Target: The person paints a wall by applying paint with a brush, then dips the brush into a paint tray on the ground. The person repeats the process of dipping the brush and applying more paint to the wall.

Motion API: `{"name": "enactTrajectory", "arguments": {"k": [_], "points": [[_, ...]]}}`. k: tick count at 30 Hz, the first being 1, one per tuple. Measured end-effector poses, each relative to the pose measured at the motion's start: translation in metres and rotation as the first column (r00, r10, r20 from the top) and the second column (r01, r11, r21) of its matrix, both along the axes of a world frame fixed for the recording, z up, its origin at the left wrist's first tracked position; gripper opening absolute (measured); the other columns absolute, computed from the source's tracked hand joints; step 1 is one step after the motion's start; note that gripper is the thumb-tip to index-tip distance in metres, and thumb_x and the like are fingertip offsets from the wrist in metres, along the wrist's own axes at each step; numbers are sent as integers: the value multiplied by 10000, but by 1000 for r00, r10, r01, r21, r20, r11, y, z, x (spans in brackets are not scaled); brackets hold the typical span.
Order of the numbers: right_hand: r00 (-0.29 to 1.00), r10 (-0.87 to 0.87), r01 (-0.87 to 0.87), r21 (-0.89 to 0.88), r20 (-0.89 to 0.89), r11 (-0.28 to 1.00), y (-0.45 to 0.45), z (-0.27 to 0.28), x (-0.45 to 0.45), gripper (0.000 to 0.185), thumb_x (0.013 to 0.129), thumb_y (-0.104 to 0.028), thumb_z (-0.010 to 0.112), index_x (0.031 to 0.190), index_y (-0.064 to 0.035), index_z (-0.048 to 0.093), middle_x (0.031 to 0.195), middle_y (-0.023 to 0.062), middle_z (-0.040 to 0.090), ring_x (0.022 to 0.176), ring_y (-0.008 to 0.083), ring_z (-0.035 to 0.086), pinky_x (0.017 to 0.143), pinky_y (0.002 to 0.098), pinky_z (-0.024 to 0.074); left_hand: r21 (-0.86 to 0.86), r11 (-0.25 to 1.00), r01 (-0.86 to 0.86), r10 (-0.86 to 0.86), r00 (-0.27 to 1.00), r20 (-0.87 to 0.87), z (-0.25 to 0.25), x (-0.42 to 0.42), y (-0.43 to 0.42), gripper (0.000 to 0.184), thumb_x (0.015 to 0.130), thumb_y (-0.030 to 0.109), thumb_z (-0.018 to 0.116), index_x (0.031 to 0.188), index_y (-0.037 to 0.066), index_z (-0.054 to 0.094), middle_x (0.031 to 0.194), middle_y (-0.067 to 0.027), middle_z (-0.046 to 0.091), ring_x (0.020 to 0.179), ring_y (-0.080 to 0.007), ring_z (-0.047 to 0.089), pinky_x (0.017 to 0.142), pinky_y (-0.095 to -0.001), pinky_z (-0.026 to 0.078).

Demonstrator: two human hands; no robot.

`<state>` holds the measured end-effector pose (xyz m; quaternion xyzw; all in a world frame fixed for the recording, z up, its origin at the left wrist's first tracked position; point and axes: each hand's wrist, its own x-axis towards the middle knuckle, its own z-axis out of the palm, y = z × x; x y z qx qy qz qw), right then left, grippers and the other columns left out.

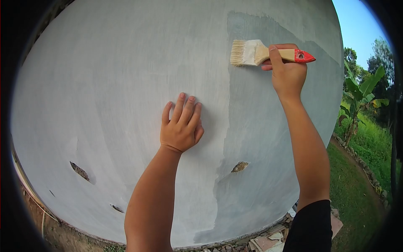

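A flat paintbrush (252,53) with pale bristles, a white-smeared ferrule and a red-tipped wooden handle lies sideways in my right hand (289,74). Its bristles point left, at the edge of a darker, damp-looking patch (268,122) on the wall. My fingers and thumb close around the handle. Lower and to the left, my left hand (181,126) rests with spread fingers against the lighter grey wall (126,75), holding nothing. Whether the bristles touch the wall, I cannot tell.
Chipped holes mark the wall, one at the lower left (79,171) and another chipped hole (239,167) inside the darker patch. Broken tiles and stones (268,241) lie along its foot. Grass (350,189) and a banana plant (360,94) stand at the right.
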<state>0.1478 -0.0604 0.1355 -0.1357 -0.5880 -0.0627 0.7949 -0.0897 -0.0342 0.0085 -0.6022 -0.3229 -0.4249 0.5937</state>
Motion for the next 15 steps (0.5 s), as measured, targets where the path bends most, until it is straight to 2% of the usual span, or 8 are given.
{"name": "enactTrajectory", "arguments": {"k": [3,5,6,8,9,11,12,15], "points": [[994,106,-105,19,-38,994,-9,-3,-5,132,835,-109,629,863,14,591,755,107,646,565,148,638,508,248,538,2,1000,1,-1,1000,2,0,-1,0,395,725,177,518,1104,112,607,1232,-77,551,1248,-252,448,1042,-433,273],[968,251,-251,-5,-15,968,-8,-7,-8,125,836,-107,631,855,11,592,752,105,648,559,147,638,508,248,538,5,1000,9,-9,1000,-2,1,0,0,395,725,177,519,1104,112,607,1229,-77,553,1246,-252,450,1041,-434,273],[968,249,-249,-6,-17,968,-4,-10,-5,125,836,-107,631,855,11,592,752,105,648,559,147,638,508,248,538,2,1000,3,-3,1000,-2,1,0,-1,395,725,176,519,1105,111,606,1228,-77,553,1245,-252,450,1040,-434,275],[986,-156,150,92,59,984,3,-13,-1,122,838,-104,630,849,11,590,748,101,648,565,151,641,510,248,538,1,1000,-3,3,1000,-2,1,0,-2,396,725,174,519,1105,111,606,1227,-76,553,1245,-252,451,1039,-434,276],[986,-154,148,96,61,984,1,-12,-1,122,838,-104,630,849,11,590,748,101,648,565,151,641,510,248,538,-3,1000,-4,4,1000,3,1,0,-2,395,725,173,518,1106,111,605,1227,-77,553,1245,-253,450,1038,-434,278],[994,107,-107,25,-16,994,-6,-11,-1,121,840,-102,628,843,13,588,744,99,647,565,151,639,509,247,538,-11,1000,-5,5,1000,5,0,0,-1,395,726,172,518,1106,110,605,1227,-77,553,1246,-254,450,1037,-434,280],[994,104,-104,22,-18,994,-6,-13,-2,121,840,-102,628,843,13,588,744,99,647,565,151,639,509,247,538,-5,1000,-3,3,1000,2,0,0,0,395,725,171,518,1106,109,605,1227,-78,553,1247,-254,450,1037,-435,280],[966,257,-258,-49,-37,965,-2,-19,-2,117,843,-99,626,843,12,588,738,91,647,565,137,635,509,248,538,4,1000,-3,3,1000,-3,1,0,0,395,724,170,519,1104,107,605,1228,-79,552,1247,-255,449,1037,-436,280]]}}
